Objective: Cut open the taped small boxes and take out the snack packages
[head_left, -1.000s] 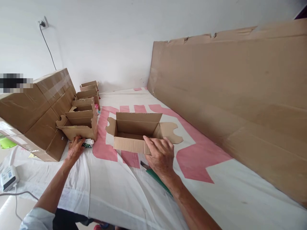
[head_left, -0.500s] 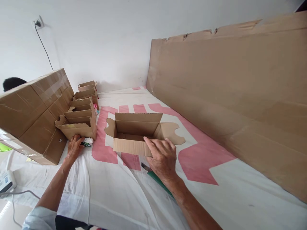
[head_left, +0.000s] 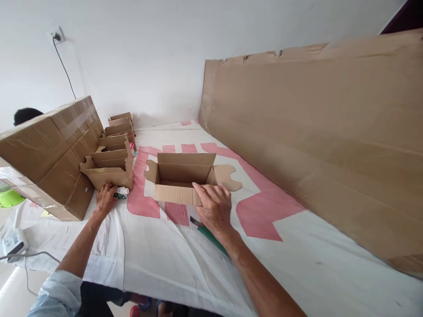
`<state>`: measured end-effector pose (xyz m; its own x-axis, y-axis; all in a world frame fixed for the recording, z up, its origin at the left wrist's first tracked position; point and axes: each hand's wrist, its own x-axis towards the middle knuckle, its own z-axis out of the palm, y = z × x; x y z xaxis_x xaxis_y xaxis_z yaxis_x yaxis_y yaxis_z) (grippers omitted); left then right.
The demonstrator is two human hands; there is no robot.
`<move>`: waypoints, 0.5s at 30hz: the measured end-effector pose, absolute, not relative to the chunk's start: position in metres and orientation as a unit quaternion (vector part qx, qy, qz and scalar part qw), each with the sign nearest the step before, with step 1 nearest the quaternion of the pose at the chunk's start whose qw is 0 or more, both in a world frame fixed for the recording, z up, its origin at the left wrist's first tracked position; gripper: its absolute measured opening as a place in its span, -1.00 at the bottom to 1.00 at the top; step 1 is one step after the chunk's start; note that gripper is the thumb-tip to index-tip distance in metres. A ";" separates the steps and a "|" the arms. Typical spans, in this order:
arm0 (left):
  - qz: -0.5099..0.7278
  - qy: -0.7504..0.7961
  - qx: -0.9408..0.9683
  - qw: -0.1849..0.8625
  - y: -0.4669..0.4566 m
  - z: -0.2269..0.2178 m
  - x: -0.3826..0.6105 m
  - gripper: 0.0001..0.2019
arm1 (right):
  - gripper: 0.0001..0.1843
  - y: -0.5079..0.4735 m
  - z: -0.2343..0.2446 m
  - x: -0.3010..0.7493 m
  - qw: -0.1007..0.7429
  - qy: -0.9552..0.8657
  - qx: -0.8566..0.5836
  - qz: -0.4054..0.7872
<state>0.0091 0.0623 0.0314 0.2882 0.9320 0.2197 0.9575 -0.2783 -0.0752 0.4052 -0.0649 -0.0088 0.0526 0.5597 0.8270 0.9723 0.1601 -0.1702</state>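
Gripping with the right hand [head_left: 215,207] the ribbed edge of a notch-flapped cardboard box [head_left: 176,194] on creased cloth [head_left: 158,251], partly hiding a knife [head_left: 212,238]. Covering part of a tube [head_left: 123,191] with the left hand [head_left: 105,199]; cannot tell whether gripping.

Soft light casts faint shadows; the edges look stretched

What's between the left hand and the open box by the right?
Head view: a small white-and-green item right beside the left hand, then pink-printed cloth up to the open box.
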 end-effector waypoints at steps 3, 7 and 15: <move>-0.091 -0.586 -0.801 0.083 0.052 0.044 0.009 -0.52 | -0.43 -0.063 -0.006 0.406 0.392 -0.652 -0.606 -0.234; -0.263 -0.553 -0.790 0.023 0.034 0.080 0.013 -0.66 | -0.42 -0.062 -0.002 0.409 0.361 -0.669 -0.617 -0.203; -0.659 -0.317 -0.674 -0.104 -0.073 0.192 0.045 -0.93 | -0.43 -0.068 0.005 0.409 0.346 -0.689 -0.609 -0.188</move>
